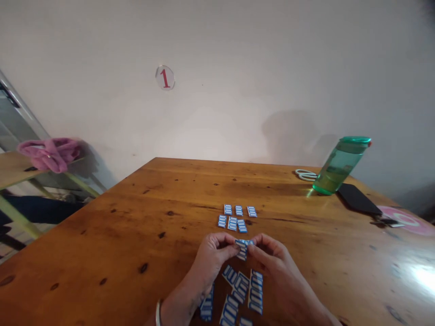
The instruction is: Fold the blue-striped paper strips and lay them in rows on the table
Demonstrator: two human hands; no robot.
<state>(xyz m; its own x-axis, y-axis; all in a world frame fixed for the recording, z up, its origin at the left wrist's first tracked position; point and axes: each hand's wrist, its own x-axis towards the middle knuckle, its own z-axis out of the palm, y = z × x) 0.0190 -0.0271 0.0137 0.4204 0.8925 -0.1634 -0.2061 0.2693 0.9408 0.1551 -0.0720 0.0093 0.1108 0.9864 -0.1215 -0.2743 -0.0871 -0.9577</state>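
Observation:
A small flat blue-and-white striped piece (pixel 241 251) is pinched between my two hands, just above the table. My left hand (pixel 212 259) has thumb and forefinger closed on its left side. On its right side my right hand (pixel 274 257) grips with thumb and fingertips; another striped edge shows there, and whether it is a second piece I cannot tell. Beyond my hands, several similar small pieces (pixel 232 223) lie in two short rows. Nearer to me, several larger striped strips (pixel 256 291) lie loosely, some overlapping and one partly hidden by my left wrist.
The wooden table (pixel 136 226) reaches to a white wall. At the right stand a green bottle (pixel 341 165), a white looped cable (pixel 306 174), a black phone-like slab (pixel 358 198), keys (pixel 387 222) and a pink disc (pixel 408 220). A pink cloth (pixel 50 153) lies on furniture at left.

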